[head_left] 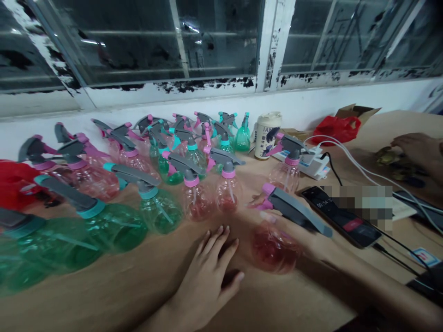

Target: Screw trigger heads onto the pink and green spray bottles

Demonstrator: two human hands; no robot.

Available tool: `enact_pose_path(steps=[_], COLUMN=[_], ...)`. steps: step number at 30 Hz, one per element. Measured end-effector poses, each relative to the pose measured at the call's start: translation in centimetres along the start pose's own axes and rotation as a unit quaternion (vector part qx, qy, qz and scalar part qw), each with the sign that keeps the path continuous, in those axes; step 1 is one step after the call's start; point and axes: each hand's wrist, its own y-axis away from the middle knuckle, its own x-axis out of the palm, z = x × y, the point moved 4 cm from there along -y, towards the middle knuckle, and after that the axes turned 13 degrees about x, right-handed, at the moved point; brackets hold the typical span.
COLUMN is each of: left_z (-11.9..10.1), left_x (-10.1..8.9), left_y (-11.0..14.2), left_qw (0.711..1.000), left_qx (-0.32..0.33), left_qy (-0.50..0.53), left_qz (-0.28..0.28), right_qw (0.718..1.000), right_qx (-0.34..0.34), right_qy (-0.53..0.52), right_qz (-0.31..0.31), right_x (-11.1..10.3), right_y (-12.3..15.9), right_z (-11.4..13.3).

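My left hand (211, 267) lies flat on the brown table (138, 295) with its fingers stretched out, holding nothing. My right hand (277, 221) is wrapped round a pink spray bottle (275, 249) just below its grey trigger head (297, 212), which has a pink nozzle. The bottle stands on the table right of my left hand. Several more pink bottles (228, 193) and green bottles (159, 210) with grey triggers stand in rows behind and to the left.
A black phone (342, 219) on a cable lies right of the held bottle. A white power strip (311, 163), a paper cup (266, 133), a red bag (337, 127) and a cardboard box (356, 112) sit farther back. Another person's hand (418, 150) rests at the far right.
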Motion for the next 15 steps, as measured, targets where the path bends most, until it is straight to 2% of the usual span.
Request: enact_pose_path(steps=[8, 15], left_z=[-0.02, 0.02], left_x=[-0.11, -0.14], left_y=[-0.06, -0.14], left_qw=[1.0, 1.0], left_qx=[0.001, 0.001], left_qy=[0.003, 0.003], left_qz=[-0.005, -0.005], right_qw=[0.998, 0.999], right_qx=[0.024, -0.022], right_qy=[-0.044, -0.001], right_qz=[0.032, -0.029], right_x=[0.43, -0.04], right_y=[0.03, 0.03], right_z=[-0.52, 0.19])
